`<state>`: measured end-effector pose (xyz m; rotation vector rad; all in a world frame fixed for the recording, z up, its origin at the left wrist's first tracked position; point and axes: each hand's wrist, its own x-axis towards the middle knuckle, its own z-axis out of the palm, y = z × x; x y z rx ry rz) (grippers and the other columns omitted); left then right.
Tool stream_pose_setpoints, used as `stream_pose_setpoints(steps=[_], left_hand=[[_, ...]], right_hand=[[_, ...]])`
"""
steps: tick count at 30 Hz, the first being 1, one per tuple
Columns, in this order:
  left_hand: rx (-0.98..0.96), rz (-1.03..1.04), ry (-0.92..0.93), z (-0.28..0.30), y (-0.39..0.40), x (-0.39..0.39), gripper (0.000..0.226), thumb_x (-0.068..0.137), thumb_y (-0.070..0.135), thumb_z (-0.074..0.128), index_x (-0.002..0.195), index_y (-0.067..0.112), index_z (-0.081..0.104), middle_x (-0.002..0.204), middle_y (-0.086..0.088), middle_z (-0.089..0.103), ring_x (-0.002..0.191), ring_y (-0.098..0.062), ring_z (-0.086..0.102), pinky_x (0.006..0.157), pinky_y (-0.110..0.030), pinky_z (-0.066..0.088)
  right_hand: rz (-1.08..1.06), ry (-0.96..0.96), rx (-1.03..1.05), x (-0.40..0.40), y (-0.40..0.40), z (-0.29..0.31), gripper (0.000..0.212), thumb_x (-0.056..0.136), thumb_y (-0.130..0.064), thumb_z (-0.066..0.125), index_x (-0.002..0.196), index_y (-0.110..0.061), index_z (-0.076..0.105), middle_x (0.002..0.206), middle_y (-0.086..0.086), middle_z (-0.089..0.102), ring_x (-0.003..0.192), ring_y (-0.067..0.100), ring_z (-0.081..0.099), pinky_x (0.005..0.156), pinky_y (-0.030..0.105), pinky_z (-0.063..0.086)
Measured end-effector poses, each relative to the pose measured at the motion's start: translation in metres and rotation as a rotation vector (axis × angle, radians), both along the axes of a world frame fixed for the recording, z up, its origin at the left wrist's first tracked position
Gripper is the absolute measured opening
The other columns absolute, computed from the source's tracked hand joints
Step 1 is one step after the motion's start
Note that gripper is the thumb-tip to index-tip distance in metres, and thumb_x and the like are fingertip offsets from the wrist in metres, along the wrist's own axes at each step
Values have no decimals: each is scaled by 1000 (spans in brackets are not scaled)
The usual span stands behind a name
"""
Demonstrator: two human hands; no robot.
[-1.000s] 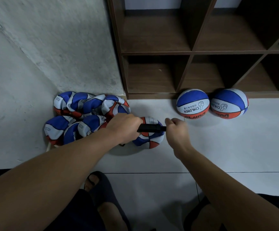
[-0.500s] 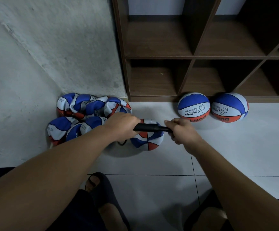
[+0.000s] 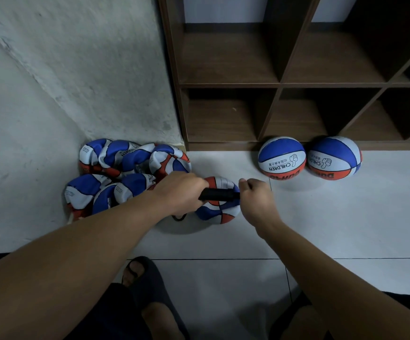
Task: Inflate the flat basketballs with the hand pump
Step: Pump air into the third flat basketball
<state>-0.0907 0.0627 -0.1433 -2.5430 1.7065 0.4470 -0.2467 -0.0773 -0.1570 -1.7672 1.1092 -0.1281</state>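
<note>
We see the left hand (image 3: 179,192) with its fingers wrapped round one end of the black hand pump (image 3: 218,194), and the right hand (image 3: 255,200) clenched at the pump's other end, where the grip itself is hidden behind the fist. The pump lies level across the top of a half-flat basketball (image 3: 217,208) that sits on the pale tiled floor (image 3: 346,217), in front of the person's sandalled foot (image 3: 140,273). To its left, in the corner where the floor meets the rough white wall (image 3: 76,69), lies a heap of flat basketballs (image 3: 125,165) (crumpled, blue, white and orange). Along the floor's far edge, against the base of the dark wooden shelf unit (image 3: 285,82), two round basketballs (image 3: 282,157) stand just beside each other, well apart from the heap.
</note>
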Motion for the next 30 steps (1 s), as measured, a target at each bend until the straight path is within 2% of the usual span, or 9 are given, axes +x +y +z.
stream_pose_setpoints(steps=[5,7,10,12,15,19,23,27,30], left_hand=[[-14,8,-31,0,-5,-2,14,93,26,66,91,33,54,72,7,58,64,-16,60,54,-34,46],[-9,6,-18,-1,-4,0,15,94,27,66,90,33,53,73,7,58,64,-15,59,54,-33,44],[-10,-7,4,-6,-1,3,15,96,35,67,86,32,55,71,8,59,63,-13,58,55,-34,49],[-34,7,12,-7,2,8,22,97,43,64,81,34,53,69,8,59,61,-13,59,58,-37,55],[-33,107,57,-7,13,26,34,100,52,58,74,31,54,67,7,61,59,-11,60,58,-36,55],[-44,136,67,-7,16,34,38,100,54,57,72,28,57,66,5,61,58,-13,60,59,-40,57],[-48,113,43,-9,5,18,45,104,55,53,69,27,52,64,4,59,58,-17,60,53,-34,46],[-39,69,-15,-9,-1,8,37,100,41,62,70,29,45,66,4,57,59,-16,57,52,-33,42],[-9,63,-37,-3,-3,2,19,95,32,66,80,30,54,70,4,59,62,-18,60,53,-32,44]], right_hand=[[-21,-20,30,4,2,3,42,112,-34,45,80,-10,56,68,5,50,61,20,45,58,34,35],[-23,-20,49,4,1,3,41,112,-34,47,82,-8,58,69,5,50,61,20,45,58,34,36],[19,13,75,3,2,2,41,112,-33,47,91,-3,64,70,6,52,62,19,47,57,33,37],[24,29,76,0,-5,5,39,111,-32,48,90,-2,63,70,7,53,63,20,47,57,33,37],[-113,-14,19,-8,-37,8,31,103,-29,55,86,-3,62,74,10,56,70,27,50,63,37,40],[-265,-50,68,-12,-62,8,16,93,-26,58,87,-13,65,75,4,58,76,28,49,62,36,39],[-187,-52,26,-3,-34,12,26,106,-25,52,88,-9,61,84,10,62,73,24,52,68,37,44],[-71,-41,10,4,-8,10,39,111,-29,47,77,-11,52,69,7,49,63,22,44,58,33,33],[-39,-32,21,11,3,7,40,113,-31,45,81,-8,56,70,6,51,62,20,46,56,32,34]])
